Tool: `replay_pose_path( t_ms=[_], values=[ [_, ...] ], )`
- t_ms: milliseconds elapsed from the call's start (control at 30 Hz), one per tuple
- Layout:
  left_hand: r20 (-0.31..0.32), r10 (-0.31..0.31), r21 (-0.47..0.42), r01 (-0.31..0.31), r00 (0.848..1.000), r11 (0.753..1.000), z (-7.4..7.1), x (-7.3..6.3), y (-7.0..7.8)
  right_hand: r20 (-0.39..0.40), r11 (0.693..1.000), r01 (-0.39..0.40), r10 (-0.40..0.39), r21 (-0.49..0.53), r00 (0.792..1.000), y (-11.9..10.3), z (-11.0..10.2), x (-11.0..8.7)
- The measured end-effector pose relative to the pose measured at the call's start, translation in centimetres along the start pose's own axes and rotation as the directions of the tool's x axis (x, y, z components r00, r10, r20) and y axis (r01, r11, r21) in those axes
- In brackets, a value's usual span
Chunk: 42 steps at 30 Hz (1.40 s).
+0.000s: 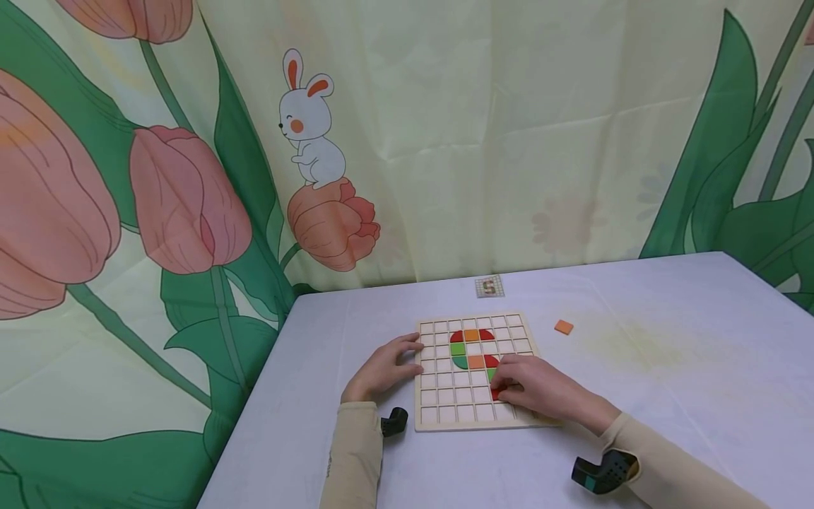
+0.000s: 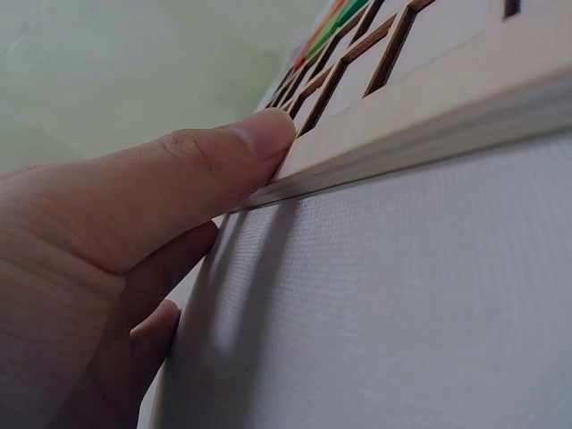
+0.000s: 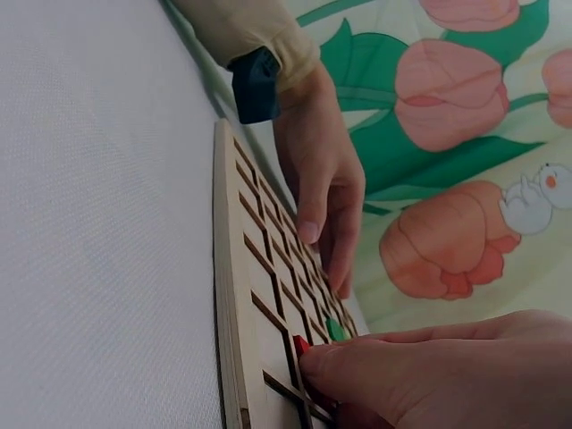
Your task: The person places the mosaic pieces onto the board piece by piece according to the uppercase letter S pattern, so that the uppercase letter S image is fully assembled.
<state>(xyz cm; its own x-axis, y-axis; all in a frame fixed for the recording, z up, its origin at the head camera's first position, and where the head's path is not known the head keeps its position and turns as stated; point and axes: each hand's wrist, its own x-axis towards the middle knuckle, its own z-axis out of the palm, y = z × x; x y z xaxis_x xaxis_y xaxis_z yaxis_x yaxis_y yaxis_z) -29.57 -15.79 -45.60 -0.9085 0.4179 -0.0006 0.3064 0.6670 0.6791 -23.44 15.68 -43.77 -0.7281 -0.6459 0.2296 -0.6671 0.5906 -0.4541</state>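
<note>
A square wooden grid board (image 1: 427, 426) lies on the table with red, orange and green pieces in some cells, forming a curved shape. My left hand (image 1: 383, 365) touches the board's left edge, its thumb (image 2: 214, 161) against the rim and its fingers fairly straight. Over the lower right part of the board, my right hand (image 1: 540, 385) pinches a small red piece (image 3: 301, 343) between thumb and fingers at a cell. Part of that piece is hidden by the fingertips. A green piece (image 3: 335, 329) sits in a nearby cell.
A loose orange square tile (image 1: 563, 326) lies on the white-covered table (image 1: 668, 367), right of the board. Behind the board is a small pattern card (image 1: 489, 286). A printed curtain (image 1: 509, 141) hangs at the table's back. Dark devices (image 1: 604, 472) are worn on both wrists.
</note>
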Motion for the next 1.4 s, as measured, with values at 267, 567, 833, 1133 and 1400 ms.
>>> replay_pose_path(
  t_ms=[267,567,833,1133,1400],
  values=[
    [0.003,0.009,0.003,-0.009,1.0,1.0,0.0,0.0,0.1,-0.012,1.0,0.0,0.0,0.0,1.0,0.2,0.2,-0.1],
    [0.0,0.004,0.004,-0.004,1.0,1.0,0.0,0.0,0.1,-0.023,0.997,-0.07,0.071,0.033,0.997,0.7,-0.6,-0.4],
    [0.002,0.002,-0.008,-0.002,1.0,1.0,0.0,-0.1,-0.1,-0.102,0.932,-0.354,0.361,0.079,0.927,4.3,-4.0,-2.5],
    [0.002,0.023,-0.011,-0.023,1.0,1.0,0.0,-0.2,0.0,-0.11,0.817,-0.571,0.577,0.078,0.81,9.7,-7.6,-5.9],
    [0.001,0.01,-0.01,-0.01,1.0,1.0,0.0,-0.1,-0.1,-0.107,0.826,-0.562,0.562,0.04,0.82,10.9,-6.7,-5.9]
  ],
)
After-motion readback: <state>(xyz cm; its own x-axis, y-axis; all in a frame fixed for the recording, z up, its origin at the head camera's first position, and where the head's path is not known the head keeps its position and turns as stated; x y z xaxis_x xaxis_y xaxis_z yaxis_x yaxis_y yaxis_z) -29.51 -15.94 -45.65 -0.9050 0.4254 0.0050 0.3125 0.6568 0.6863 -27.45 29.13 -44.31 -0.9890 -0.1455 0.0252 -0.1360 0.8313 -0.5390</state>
